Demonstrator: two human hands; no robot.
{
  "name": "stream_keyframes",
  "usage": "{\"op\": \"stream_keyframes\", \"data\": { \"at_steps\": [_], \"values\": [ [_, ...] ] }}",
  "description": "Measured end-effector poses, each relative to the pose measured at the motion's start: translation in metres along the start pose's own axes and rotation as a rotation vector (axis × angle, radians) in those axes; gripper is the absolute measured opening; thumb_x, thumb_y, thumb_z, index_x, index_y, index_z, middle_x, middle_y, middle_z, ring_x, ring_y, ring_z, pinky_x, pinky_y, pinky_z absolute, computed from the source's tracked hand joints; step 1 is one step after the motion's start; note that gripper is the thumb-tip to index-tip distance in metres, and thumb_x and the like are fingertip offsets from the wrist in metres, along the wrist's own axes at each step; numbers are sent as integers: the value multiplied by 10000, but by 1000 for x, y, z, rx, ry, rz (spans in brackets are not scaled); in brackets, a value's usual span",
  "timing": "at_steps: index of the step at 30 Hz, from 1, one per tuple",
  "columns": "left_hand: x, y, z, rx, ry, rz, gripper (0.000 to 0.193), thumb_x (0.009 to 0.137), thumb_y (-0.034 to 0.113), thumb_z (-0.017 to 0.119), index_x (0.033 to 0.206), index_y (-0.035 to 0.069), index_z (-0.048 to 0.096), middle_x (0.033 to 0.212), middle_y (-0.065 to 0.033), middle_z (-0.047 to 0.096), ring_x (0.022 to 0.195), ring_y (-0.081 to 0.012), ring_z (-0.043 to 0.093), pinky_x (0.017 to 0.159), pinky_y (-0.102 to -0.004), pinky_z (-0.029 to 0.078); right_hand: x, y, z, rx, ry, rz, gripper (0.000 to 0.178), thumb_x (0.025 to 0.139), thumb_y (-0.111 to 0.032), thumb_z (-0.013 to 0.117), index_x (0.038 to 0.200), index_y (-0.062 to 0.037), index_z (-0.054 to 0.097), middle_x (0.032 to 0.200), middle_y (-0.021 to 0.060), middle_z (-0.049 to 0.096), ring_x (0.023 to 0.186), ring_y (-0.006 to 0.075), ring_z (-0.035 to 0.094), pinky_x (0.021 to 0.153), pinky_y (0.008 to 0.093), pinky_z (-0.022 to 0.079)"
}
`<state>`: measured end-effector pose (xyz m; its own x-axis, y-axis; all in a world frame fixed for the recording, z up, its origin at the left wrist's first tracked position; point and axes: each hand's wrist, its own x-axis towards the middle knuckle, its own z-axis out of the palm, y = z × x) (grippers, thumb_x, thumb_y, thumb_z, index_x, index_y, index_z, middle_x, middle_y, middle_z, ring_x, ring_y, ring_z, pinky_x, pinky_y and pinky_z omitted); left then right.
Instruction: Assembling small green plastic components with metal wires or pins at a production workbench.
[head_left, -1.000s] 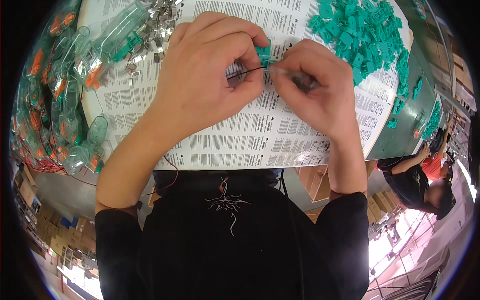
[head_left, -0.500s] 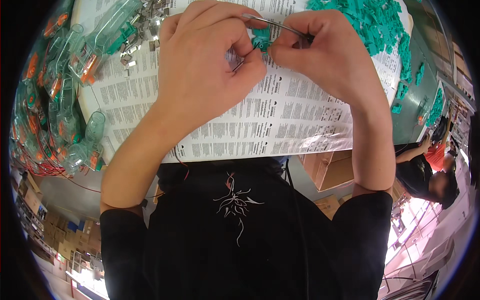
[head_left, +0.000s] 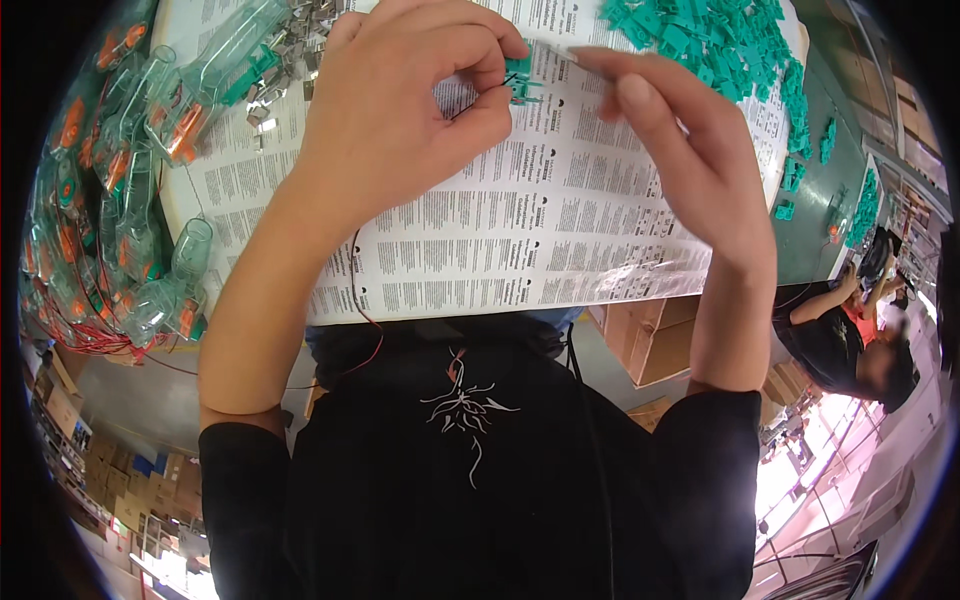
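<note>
My left hand [head_left: 400,110] is closed in a pinch on a small green plastic part [head_left: 520,88], above the printed paper. A thin dark wire trails from under this hand, down over the paper's near edge. To the right of the part, and apart from it, is my right hand [head_left: 690,140], its fingers bent and partly smeared by motion. A thin metal tool [head_left: 590,60], blurred, appears to lie along its index finger; its far end is hard to make out.
Printed paper [head_left: 440,270] covers the table. A heap of green plastic parts [head_left: 700,45] lies at the far right, small metal pieces [head_left: 290,50] at the far left. Clear bottle-like pieces with orange inserts [head_left: 130,200] and red wires crowd the left. A cardboard box [head_left: 640,345] stands below; another person [head_left: 840,340] is at right.
My right hand has drawn away from the green part to the right, its fingers less curled. My left hand has shifted slightly left, still pinching the part. More of the wire shows.
</note>
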<state>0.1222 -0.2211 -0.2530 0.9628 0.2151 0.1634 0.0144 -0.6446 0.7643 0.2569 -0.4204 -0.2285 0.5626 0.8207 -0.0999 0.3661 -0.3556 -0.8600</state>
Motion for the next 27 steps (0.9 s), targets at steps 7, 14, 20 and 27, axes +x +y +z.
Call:
{"op": "stream_keyframes", "data": {
  "at_steps": [7, 14, 20, 27],
  "values": [
    [1, -3, -2, -26, -32, 7, 150, 735, 94, 769, 775, 120, 626, 1022, 0, 742, 949, -236, 616, 849, -378, 428, -16, -19, -4, -476, -74, -262, 264, 900, -18, 717, 1148, -85, 778, 689, 67, 598, 591, 191, 564, 563, 307, 445],
    [2, -4, -2, -61, -28, 14, 151, 744, 103, 768, 776, 119, 621, 1029, -9, 739, 955, -244, 615, 858, -384, 431, -7, -14, 2, -499, -83, -282, 241, 879, -6, 731, 1103, -79, 785, 680, 75, 601, 583, 199, 568, 539, 329, 439],
    [1, -3, -2, -29, -32, 22, 155, 744, 104, 768, 775, 124, 617, 1041, -3, 735, 970, -242, 611, 863, -387, 425, -8, -22, 3, -559, -62, -261, 209, 877, -13, 740, 1072, -71, 789, 680, 72, 606, 584, 187, 571, 537, 327, 432],
    [0, -3, -1, -9, -41, 13, 156, 743, 105, 765, 772, 138, 615, 1051, 15, 733, 982, -231, 607, 856, -382, 405, -11, -14, -4, -571, -33, -238, 184, 858, -14, 761, 1030, -69, 797, 689, 55, 595, 570, 146, 542, 522, 304, 412]
  ]
}}
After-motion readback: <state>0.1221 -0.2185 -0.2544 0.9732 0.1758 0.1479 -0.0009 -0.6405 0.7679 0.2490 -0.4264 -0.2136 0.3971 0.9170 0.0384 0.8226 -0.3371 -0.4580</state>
